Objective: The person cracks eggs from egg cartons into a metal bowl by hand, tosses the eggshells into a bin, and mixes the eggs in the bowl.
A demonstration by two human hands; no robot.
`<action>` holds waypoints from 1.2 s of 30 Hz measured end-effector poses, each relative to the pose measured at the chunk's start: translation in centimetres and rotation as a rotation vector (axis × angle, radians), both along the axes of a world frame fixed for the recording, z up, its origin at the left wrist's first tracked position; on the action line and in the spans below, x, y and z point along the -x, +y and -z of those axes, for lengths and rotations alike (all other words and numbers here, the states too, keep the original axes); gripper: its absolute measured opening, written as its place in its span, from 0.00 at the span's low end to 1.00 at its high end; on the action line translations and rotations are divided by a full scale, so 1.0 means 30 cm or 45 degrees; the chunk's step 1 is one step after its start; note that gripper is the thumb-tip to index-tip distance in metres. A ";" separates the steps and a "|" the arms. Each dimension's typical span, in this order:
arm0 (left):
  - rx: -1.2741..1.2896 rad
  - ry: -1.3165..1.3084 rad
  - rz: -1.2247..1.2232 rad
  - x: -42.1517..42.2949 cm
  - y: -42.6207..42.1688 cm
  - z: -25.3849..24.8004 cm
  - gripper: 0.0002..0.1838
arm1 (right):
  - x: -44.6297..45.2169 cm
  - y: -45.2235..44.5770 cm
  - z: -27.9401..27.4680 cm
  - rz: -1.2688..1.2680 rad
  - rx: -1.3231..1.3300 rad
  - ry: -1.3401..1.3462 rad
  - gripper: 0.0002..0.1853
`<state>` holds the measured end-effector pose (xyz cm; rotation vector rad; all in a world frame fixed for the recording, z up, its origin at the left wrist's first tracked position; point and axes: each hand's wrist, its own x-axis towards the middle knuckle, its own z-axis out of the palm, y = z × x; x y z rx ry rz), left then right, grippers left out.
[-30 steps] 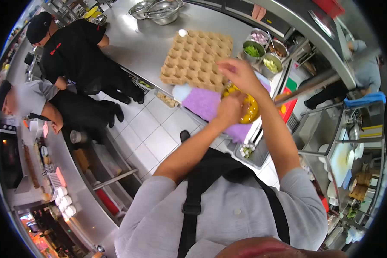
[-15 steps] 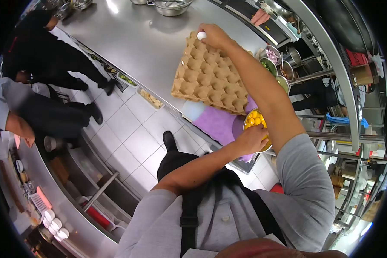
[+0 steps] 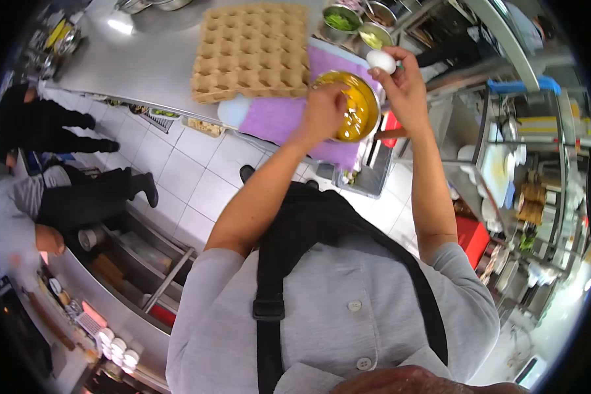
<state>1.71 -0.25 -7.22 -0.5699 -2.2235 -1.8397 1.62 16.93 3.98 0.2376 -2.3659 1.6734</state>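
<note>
A white egg point(image 3: 381, 61) is pinched in the fingers of my right hand point(image 3: 407, 92), above the right rim of a metal bowl point(image 3: 376, 108). Several yolks and egg liquid point(image 3: 356, 111) fill the bowl's lower part. My left hand point(image 3: 323, 113) reaches over the bowl's left side, its fingers curled above the yolks; what they hold, if anything, is hidden. Beneath the bowl lies a purple cloth point(image 3: 269, 121). A brown cardboard egg tray point(image 3: 253, 52) sits left of the bowl on the steel counter.
Small metal bowls stand behind, one with chopped greens point(image 3: 341, 21). A grey bin point(image 3: 368, 177) is below the counter's edge. Two people in dark trousers point(image 3: 92, 197) stand at the left. A steel counter with drawers point(image 3: 138, 262) runs behind them.
My right hand has come from the egg tray's far edge to the bowl, bringing the egg. The view has shifted, and my left hand is now at the bowl's left side.
</note>
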 end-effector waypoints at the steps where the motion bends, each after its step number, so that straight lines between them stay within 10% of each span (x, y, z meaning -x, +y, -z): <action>1: 0.021 -0.015 0.016 0.008 0.005 0.014 0.12 | -0.085 0.042 0.007 0.006 0.007 -0.138 0.25; 8: -0.400 -0.538 0.175 0.043 0.024 -0.016 0.11 | -0.320 0.130 0.197 0.080 -0.600 -0.030 0.23; 21: -0.179 -0.989 0.424 0.054 0.032 -0.148 0.17 | -0.195 0.063 0.162 -0.028 -0.325 0.048 0.28; 29: 0.270 -0.526 0.209 0.066 -0.002 -0.184 0.26 | -0.202 0.074 0.133 -0.010 -0.570 0.179 0.29; 36: 0.248 -0.243 0.154 0.027 0.005 -0.335 0.22 | -0.157 0.087 0.154 -0.162 0.288 -0.036 0.23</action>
